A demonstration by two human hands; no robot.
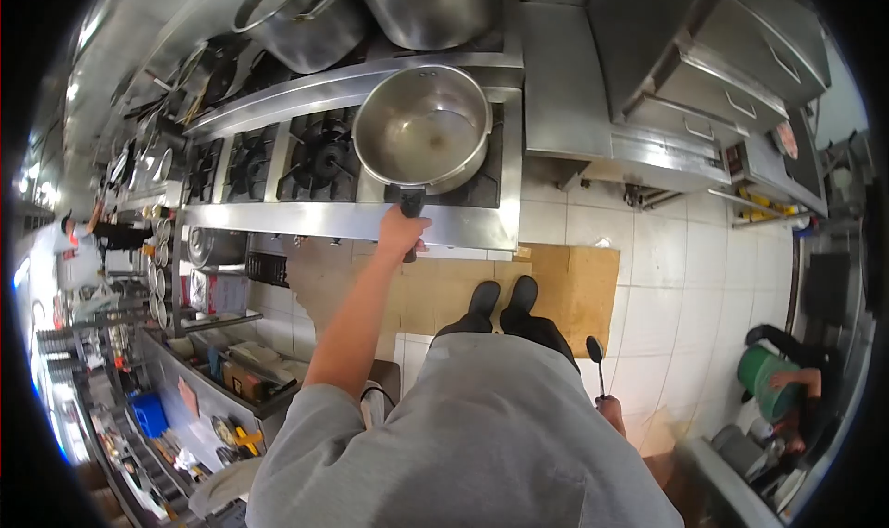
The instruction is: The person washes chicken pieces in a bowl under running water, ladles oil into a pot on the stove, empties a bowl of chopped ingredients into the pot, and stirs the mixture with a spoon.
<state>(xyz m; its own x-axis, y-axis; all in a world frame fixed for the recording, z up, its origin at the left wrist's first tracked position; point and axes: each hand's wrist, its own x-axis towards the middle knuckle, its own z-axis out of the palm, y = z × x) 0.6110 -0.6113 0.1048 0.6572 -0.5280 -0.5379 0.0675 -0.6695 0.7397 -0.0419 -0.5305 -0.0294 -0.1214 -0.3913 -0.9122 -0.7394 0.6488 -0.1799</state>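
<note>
A large metal pot (421, 120) with a black handle (412, 208) sits over a burner at the right end of the stove. Its inside shows a little shine and a darker spot at the bottom; whether that is liquid, I cannot tell. My left hand (402, 231) is wrapped round the pot's handle, arm stretched forward. Low at my right side, my right hand (609, 410) is closed round the thin handle of a ladle (594, 349), its dark round head pointing up. Most of my right forearm is hidden by my body.
Bare burners (323, 157) lie left of the pot. Two big stockpots (435, 9) stand behind. Steel drawers (722, 93) are at the right. Cardboard (574, 292) covers the floor by my feet. A person with a green tub (764, 380) is at lower right, another person (88, 232) far left.
</note>
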